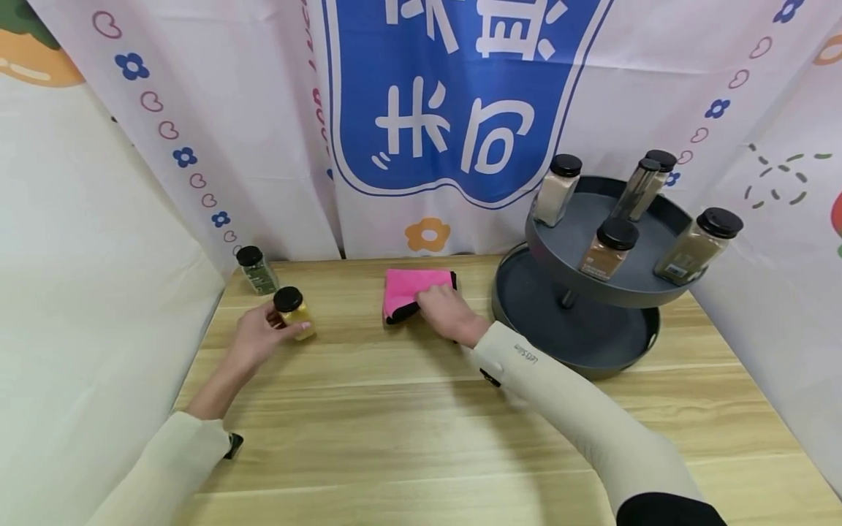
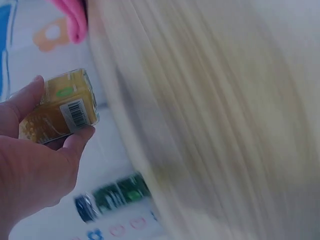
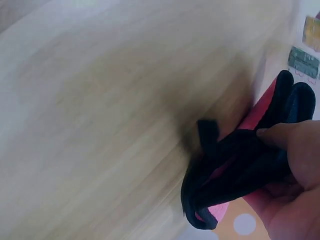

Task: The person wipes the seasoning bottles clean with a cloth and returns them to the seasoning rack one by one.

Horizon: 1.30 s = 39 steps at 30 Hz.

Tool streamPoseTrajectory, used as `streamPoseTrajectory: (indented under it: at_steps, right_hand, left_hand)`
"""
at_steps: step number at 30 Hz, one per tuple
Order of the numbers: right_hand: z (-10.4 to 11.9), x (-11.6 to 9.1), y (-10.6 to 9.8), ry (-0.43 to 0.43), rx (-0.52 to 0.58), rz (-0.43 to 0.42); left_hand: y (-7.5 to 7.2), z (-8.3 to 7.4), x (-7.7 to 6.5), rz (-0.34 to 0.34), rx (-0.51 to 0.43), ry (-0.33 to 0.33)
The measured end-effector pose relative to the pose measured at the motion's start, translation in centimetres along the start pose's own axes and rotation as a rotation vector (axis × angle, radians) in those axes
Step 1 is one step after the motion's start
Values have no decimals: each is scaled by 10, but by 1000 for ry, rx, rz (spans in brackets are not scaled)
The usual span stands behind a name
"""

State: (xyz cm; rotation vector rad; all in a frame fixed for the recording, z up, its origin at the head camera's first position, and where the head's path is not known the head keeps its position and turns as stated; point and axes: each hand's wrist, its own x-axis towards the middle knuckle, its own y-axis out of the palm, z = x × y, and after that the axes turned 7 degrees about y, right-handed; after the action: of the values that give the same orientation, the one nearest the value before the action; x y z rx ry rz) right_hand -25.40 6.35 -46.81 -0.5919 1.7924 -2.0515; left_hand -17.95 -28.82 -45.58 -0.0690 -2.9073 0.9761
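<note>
My left hand (image 1: 258, 337) grips a square glass spice jar (image 1: 294, 313) of yellow contents with a black lid. In the left wrist view thumb and fingers hold the jar (image 2: 65, 106) by its sides, and a barcode label shows near its base. Just behind it stands a jar of green herbs (image 1: 257, 270), also black-lidded. At the middle of the table my right hand (image 1: 450, 313) pinches a folded pink cloth (image 1: 414, 288) with black edging. Seen from the right wrist, the cloth (image 3: 235, 165) is bunched between thumb and fingers.
A dark grey two-tier round rack (image 1: 536, 252) stands at the right, with several black-lidded spice jars, one a brown spice jar (image 1: 608, 250), on its upper tier. Printed curtains hang behind the wooden table (image 1: 368, 438), and white walls flank it.
</note>
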Motion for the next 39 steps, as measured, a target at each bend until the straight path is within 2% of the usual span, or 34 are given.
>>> streamPoseTrajectory:
  at_steps: [5,11,19,30,39]
  right_hand:
    - [-9,-3,-3,14,89,-3]
    - [-16,-6,-5,24,128,-22]
    - [-21,-7,-15,80,187,-22]
    - [-23,-16,-27,111,332,-59]
    - [-17,-22,-44,128,362,-100]
  left_hand:
    - [17,-20,-11,44,31,53]
    - [39,-40,-23,87,37,112]
    - [65,-65,-43,137,-5,183]
    - [95,-77,-63,208,-26,251]
    - [111,-75,-79,270,-71,302]
